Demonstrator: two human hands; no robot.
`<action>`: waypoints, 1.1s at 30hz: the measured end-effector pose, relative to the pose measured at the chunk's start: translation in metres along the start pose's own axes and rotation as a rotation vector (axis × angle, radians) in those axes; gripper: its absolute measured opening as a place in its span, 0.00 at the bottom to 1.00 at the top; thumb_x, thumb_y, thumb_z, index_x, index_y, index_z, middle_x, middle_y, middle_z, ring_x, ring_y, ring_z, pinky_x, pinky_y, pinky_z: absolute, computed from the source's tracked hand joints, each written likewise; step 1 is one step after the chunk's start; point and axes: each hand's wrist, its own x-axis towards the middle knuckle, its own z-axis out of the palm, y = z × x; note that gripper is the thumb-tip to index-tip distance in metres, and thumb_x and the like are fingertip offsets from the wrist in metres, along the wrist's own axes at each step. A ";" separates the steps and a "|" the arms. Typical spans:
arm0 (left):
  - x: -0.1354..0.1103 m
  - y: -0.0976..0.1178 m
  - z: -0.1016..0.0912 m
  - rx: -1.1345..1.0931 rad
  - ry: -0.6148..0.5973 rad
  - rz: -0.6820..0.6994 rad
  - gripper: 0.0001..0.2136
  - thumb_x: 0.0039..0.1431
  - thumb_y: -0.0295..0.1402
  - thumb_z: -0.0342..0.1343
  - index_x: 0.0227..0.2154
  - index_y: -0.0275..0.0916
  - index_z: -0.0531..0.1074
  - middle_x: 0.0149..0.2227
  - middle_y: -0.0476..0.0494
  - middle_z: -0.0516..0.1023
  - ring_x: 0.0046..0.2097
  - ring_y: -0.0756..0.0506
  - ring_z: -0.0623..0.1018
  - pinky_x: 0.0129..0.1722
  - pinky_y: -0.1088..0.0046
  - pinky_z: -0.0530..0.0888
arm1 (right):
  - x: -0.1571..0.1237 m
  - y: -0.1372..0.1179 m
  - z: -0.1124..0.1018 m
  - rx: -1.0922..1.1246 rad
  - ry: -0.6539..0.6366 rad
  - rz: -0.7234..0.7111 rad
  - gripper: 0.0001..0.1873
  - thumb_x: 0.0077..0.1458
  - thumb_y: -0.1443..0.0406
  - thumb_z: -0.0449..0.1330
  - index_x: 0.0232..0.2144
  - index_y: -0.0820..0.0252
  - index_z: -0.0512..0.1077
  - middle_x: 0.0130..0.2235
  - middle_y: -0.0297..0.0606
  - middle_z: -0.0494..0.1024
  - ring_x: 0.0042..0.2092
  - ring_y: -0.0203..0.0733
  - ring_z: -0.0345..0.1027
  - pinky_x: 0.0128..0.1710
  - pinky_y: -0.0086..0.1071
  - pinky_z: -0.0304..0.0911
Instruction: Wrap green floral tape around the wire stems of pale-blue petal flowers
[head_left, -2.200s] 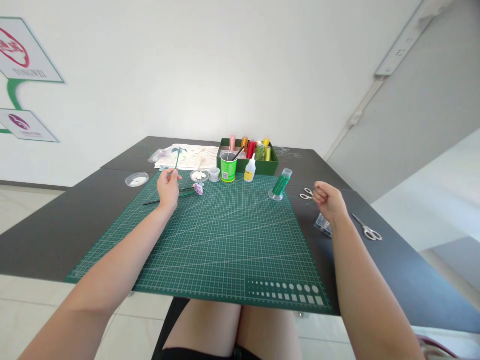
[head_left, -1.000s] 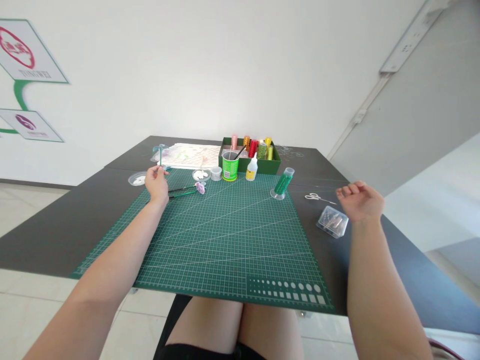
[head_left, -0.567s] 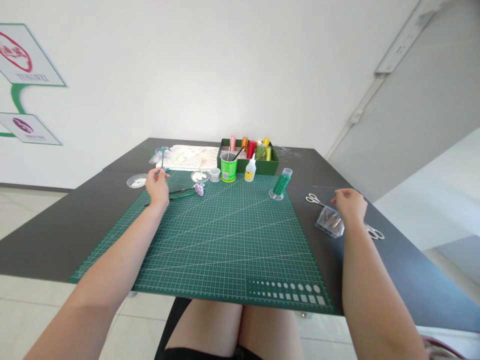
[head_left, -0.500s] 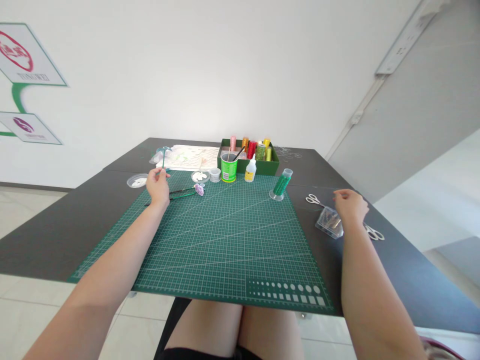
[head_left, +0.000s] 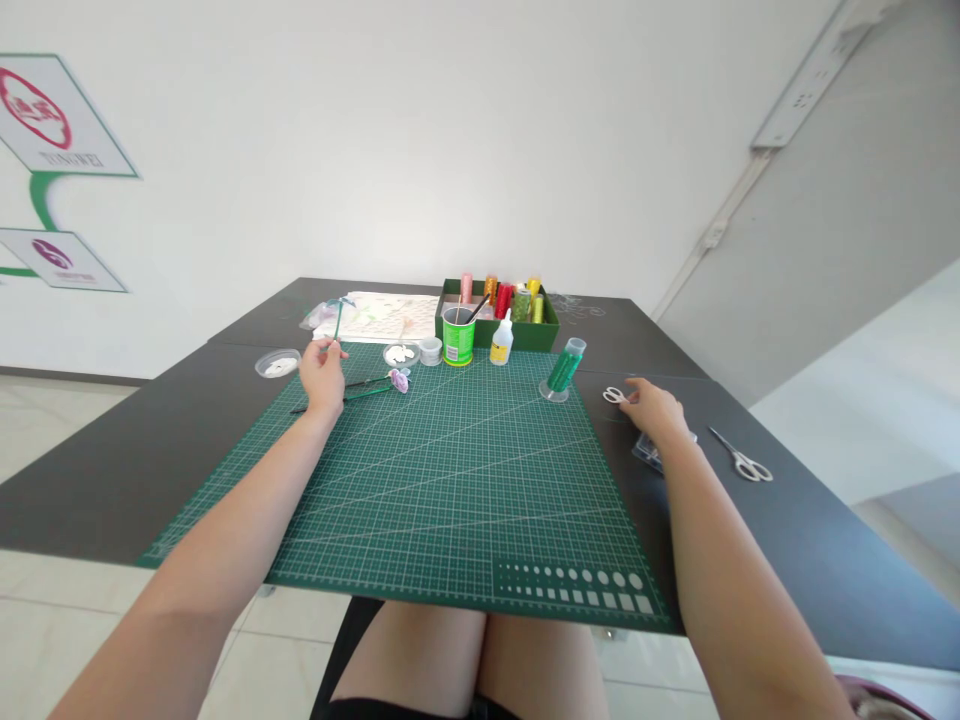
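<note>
My left hand (head_left: 322,375) pinches a thin green stem (head_left: 338,320) that stands upright from the fingers, a small blue-green shape at its top. Below and right of that hand, a lilac flower on a green stem (head_left: 398,380) lies on the green cutting mat (head_left: 450,470). Off the mat's right side, my right hand (head_left: 654,408) has its fingers closed at the white-handled small scissors (head_left: 613,395); their blades are hidden by the hand. Under the right wrist a clear plastic box (head_left: 646,452) is partly covered. Another pair of scissors (head_left: 744,464) lies farther right.
A spool of green thread (head_left: 564,368) stands on the mat's right edge. Toward the back are a glue bottle (head_left: 501,340), a green can (head_left: 458,338) with sticks, a box of thread spools (head_left: 551,335) and dishes of white pieces (head_left: 277,363). A stained white cloth (head_left: 375,312) lies behind.
My right hand has moved left from above the clear box to the small scissors, whose handles have shifted slightly left. My left hand, still holding the stem, has moved slightly right.
</note>
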 end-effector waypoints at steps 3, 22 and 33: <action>-0.002 -0.001 0.001 0.014 -0.020 0.017 0.02 0.60 0.31 0.56 0.34 0.38 0.72 0.24 0.53 0.72 0.21 0.53 0.59 0.22 0.77 0.56 | 0.001 -0.002 -0.001 -0.013 -0.028 -0.016 0.23 0.51 0.69 0.61 0.51 0.59 0.77 0.40 0.44 0.84 0.46 0.53 0.76 0.45 0.40 0.65; -0.003 -0.006 0.001 0.059 -0.071 0.095 0.04 0.62 0.32 0.57 0.37 0.38 0.73 0.25 0.52 0.74 0.20 0.53 0.58 0.22 0.76 0.55 | 0.005 -0.004 -0.016 0.855 0.461 0.118 0.06 0.43 0.63 0.62 0.27 0.58 0.73 0.24 0.32 0.70 0.29 0.42 0.68 0.34 0.35 0.66; 0.000 -0.010 0.001 0.073 -0.098 0.118 0.04 0.63 0.31 0.56 0.37 0.38 0.73 0.25 0.52 0.74 0.21 0.51 0.63 0.25 0.75 0.60 | 0.004 0.002 -0.022 1.502 0.439 0.212 0.07 0.44 0.69 0.66 0.26 0.58 0.71 0.28 0.30 0.75 0.28 0.32 0.71 0.35 0.29 0.74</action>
